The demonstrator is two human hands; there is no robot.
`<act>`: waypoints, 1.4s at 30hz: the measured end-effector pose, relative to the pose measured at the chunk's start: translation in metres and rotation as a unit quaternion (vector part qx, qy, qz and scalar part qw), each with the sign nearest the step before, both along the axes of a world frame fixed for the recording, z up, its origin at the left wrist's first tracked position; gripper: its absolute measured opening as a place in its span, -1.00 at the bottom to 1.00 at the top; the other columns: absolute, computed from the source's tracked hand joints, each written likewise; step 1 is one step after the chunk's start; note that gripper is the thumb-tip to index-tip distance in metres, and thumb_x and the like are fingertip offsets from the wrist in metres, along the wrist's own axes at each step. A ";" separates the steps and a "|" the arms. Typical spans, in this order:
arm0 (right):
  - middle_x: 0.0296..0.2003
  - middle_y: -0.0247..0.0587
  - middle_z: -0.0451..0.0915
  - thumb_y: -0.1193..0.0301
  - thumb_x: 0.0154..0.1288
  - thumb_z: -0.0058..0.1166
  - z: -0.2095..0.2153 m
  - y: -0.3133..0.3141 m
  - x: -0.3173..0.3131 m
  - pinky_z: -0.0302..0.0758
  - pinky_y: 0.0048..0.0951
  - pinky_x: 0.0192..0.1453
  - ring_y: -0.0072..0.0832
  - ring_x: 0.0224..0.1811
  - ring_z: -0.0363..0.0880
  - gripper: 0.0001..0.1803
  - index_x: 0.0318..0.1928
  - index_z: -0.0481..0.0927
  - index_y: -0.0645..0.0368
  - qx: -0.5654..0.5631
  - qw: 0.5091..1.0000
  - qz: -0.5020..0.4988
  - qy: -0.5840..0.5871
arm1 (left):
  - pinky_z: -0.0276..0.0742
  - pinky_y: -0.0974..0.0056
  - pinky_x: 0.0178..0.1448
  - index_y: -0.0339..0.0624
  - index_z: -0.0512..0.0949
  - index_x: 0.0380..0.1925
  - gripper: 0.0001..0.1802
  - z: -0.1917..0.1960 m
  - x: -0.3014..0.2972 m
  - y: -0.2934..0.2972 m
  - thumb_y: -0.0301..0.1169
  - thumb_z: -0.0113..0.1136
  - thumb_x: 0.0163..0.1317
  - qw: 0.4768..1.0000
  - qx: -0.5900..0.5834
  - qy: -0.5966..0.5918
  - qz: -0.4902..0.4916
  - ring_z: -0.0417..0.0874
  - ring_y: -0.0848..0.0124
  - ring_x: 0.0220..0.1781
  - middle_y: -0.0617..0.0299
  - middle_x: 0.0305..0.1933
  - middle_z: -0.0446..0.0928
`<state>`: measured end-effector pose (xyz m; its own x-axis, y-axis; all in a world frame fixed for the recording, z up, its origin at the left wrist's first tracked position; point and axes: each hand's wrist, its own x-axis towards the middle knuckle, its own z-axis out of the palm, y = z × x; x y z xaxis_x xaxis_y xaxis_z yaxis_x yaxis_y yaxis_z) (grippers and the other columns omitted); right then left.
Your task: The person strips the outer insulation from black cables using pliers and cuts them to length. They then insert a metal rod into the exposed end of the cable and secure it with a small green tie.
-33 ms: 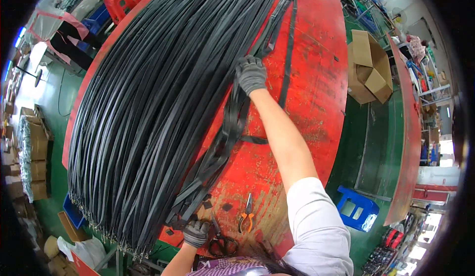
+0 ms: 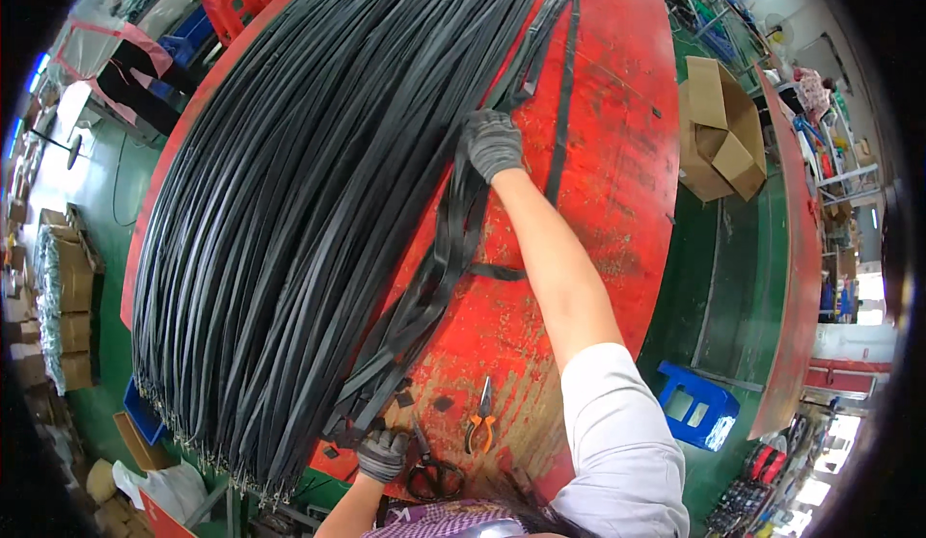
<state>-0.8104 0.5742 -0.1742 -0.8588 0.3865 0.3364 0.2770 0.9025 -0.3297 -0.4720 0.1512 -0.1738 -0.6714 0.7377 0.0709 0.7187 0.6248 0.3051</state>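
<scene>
A thick mass of long black straps [image 2: 289,210] lies lengthwise on a big red table [image 2: 617,172]. A thinner bundle of black straps [image 2: 439,268] is drawn apart from it along its right side. My right hand [image 2: 492,143], in a grey glove, reaches far out and grips this bundle near its far part. My left hand [image 2: 383,453], also in a grey glove, holds the near ends of the same bundle at the table's front edge. One loose strap [image 2: 562,104] lies alone on the red surface to the right.
Orange-handled pliers [image 2: 479,424] and black scissors [image 2: 434,475] lie on the table near my left hand. An open cardboard box [image 2: 719,133] and a blue stool [image 2: 696,405] stand on the green floor at the right. A person [image 2: 116,51] stands at the far left.
</scene>
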 end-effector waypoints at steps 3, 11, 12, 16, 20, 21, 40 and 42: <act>-0.35 0.01 0.46 0.28 0.04 -0.20 -0.018 0.050 -0.009 0.35 -0.24 -0.16 -0.14 -0.21 0.41 -0.74 -0.41 0.47 0.19 -0.061 0.993 -0.087 -0.055 | 0.27 0.15 -0.56 -0.03 0.38 -0.60 -0.85 -0.006 0.000 0.000 -0.36 0.04 -0.31 0.999 0.039 -0.002 -0.008 0.34 0.25 -0.60 0.21 -0.62 0.28; -0.28 -0.03 0.46 0.30 0.05 -0.21 -0.007 0.093 -0.039 0.38 -0.24 -0.18 -0.14 -0.21 0.42 -0.76 -0.33 0.49 0.09 0.037 0.984 -0.161 0.067 | 0.28 0.24 -0.59 0.07 0.39 -0.58 -0.84 0.000 -0.006 0.002 -0.33 0.06 -0.30 1.000 -0.008 -0.008 -0.003 0.36 0.34 -0.63 0.32 -0.61 0.32; -0.27 -0.05 0.45 0.29 0.05 -0.20 -0.010 0.105 -0.048 0.38 -0.24 -0.18 -0.14 -0.20 0.41 -0.76 -0.34 0.49 0.09 0.039 0.988 -0.136 0.067 | 0.27 0.25 -0.59 0.07 0.39 -0.59 -0.85 0.000 -0.010 0.003 -0.33 0.07 -0.29 1.000 0.008 -0.002 -0.008 0.35 0.35 -0.64 0.32 -0.61 0.32; -0.20 -0.02 0.44 0.21 -0.05 -0.05 -0.010 0.108 -0.073 0.38 -0.27 -0.14 -0.18 -0.14 0.41 -0.68 -0.32 0.49 0.15 -0.059 0.976 -0.181 -0.106 | 0.26 0.28 -0.61 0.07 0.38 -0.66 -0.90 -0.005 -0.008 0.003 -0.30 0.08 -0.26 1.000 0.010 -0.004 -0.002 0.33 0.38 -0.65 0.33 -0.64 0.28; -0.19 0.02 0.44 0.06 -0.20 0.11 0.000 0.107 -0.081 0.36 -0.29 -0.09 -0.20 -0.12 0.41 -0.43 -0.24 0.46 0.27 -0.101 0.946 -0.254 -0.177 | 0.22 0.22 -0.59 0.03 0.37 -0.66 -0.84 -0.011 -0.002 -0.001 -0.28 0.08 -0.34 1.000 -0.002 -0.027 -0.009 0.32 0.33 -0.61 0.30 -0.61 0.29; -0.17 0.04 0.43 0.03 -0.24 0.15 0.000 0.109 -0.083 0.35 -0.29 -0.07 -0.19 -0.11 0.40 -0.37 -0.23 0.45 0.30 -0.121 0.938 -0.272 -0.180 | 0.20 0.19 -0.58 0.01 0.36 -0.64 -0.81 -0.015 0.000 -0.004 -0.28 0.07 -0.37 0.999 0.001 -0.032 -0.021 0.32 0.30 -0.59 0.28 -0.59 0.31; -0.45 -0.28 0.45 0.25 0.03 -0.03 0.051 0.175 -0.024 0.32 -0.42 -0.32 -0.42 -0.40 0.39 -0.74 -0.27 0.41 0.09 -0.434 0.857 0.105 0.258 | 0.26 0.25 -0.58 0.04 0.39 -0.67 -0.88 0.004 -0.005 0.008 -0.30 0.07 -0.33 0.999 0.041 0.006 -0.011 0.34 0.35 -0.64 0.31 -0.62 0.30; -0.35 -0.24 0.43 0.30 0.03 -0.08 0.070 0.193 -0.010 0.33 -0.36 -0.19 -0.38 -0.27 0.38 -0.65 -0.12 0.34 0.07 -0.247 0.908 0.279 0.193 | 0.29 0.27 -0.57 0.03 0.42 -0.63 -0.84 0.008 -0.007 0.004 -0.28 0.08 -0.33 0.999 0.029 -0.005 -0.022 0.38 0.34 -0.58 0.28 -0.60 0.32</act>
<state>-0.8207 0.7671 -0.1044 -0.8215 0.1126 0.5589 -0.4012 0.5824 -0.7070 -0.4793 0.1557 -0.1660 -0.6393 0.7612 0.1087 0.7420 0.5737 0.3467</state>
